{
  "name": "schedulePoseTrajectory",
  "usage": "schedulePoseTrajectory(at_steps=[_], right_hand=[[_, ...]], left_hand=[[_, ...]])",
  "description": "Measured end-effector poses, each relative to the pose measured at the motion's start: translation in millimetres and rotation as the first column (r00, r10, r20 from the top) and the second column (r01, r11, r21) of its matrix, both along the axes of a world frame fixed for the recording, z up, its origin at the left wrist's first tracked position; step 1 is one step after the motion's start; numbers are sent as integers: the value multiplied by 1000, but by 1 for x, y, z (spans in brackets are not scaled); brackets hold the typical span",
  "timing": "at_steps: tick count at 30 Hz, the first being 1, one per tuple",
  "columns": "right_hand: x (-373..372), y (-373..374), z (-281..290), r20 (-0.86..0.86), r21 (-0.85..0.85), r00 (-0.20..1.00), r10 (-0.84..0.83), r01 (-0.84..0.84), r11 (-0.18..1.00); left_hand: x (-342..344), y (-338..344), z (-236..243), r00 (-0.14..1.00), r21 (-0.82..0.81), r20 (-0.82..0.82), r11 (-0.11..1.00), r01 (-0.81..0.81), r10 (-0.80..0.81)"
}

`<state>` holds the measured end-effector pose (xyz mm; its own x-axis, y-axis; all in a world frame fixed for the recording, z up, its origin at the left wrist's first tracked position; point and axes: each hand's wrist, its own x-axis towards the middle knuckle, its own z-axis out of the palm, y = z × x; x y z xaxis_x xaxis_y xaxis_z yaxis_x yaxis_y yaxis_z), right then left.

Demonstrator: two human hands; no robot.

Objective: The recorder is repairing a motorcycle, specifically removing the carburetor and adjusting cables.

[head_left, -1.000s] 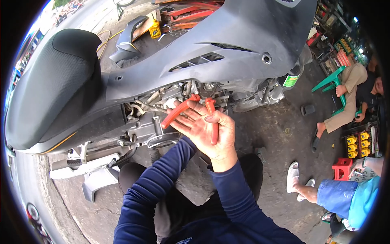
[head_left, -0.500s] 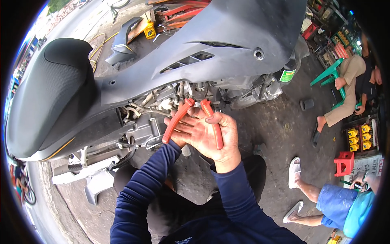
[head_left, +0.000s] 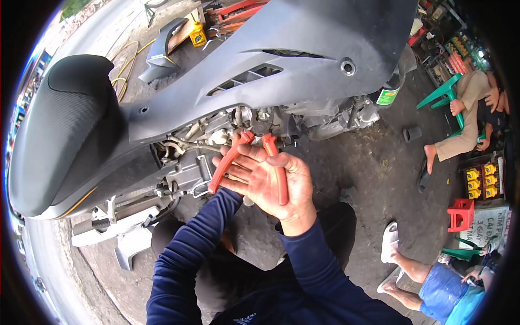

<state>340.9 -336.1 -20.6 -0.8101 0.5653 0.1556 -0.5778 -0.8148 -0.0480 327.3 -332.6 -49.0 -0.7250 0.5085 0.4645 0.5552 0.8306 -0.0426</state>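
Observation:
My right hand [head_left: 271,176] is palm up below the exposed engine, fingers curled round red-handled pliers [head_left: 280,184]. The two handles are spread wide, one along the thumb side and the other across the fingertips. The pliers' jaws point toward the engine and are lost among the parts. My left forearm [head_left: 197,233], in a navy sleeve, reaches up behind the right hand; the left hand is almost wholly hidden there. Above both hands stands a grey scooter [head_left: 179,100] with its lower side uncovered, showing hoses, metal casings and the engine [head_left: 219,135].
A detached white-and-grey panel [head_left: 132,246] lies on the floor at left, another grey panel [head_left: 161,54] beyond the scooter near a yellow bottle [head_left: 197,35]. People sit at right, by a green plastic chair [head_left: 447,89], a red stool [head_left: 460,215] and yellow bottles [head_left: 482,181].
The right hand and the pliers have shifted slightly left in the picture, with the handles still spread. The view has tilted a little. At right, a seated person's arm has moved.

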Motion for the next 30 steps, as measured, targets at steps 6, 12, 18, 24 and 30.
schedulePoseTrajectory(at_steps=[6, 12, 18, 24, 30], right_hand=[[4, 5, 15, 90, -58, 996, 6, 0, 998], [-1, 6, 2, -74, -102, 997, 10, -17, 995], [-10, 2, 8, 38, -170, 999, 39, -32, 985], [0, 2, -1, 0, -172, 1000, -12, 12, 985], [-4, 0, 0, 1, -166, 1000, 6, -5, 986]], left_hand=[[4, 3, -6, 983, 180, 81, 972, 150, -166], [-37, 9, -82, 940, 116, 67, 938, 326, -334], [-113, 1, -172, 899, -45, 131, 903, 427, -418], [-72, 12, -135, 947, -467, -74, 850, 243, -312], [-57, 0, -92, 895, -781, -368, 606, -149, -254]])
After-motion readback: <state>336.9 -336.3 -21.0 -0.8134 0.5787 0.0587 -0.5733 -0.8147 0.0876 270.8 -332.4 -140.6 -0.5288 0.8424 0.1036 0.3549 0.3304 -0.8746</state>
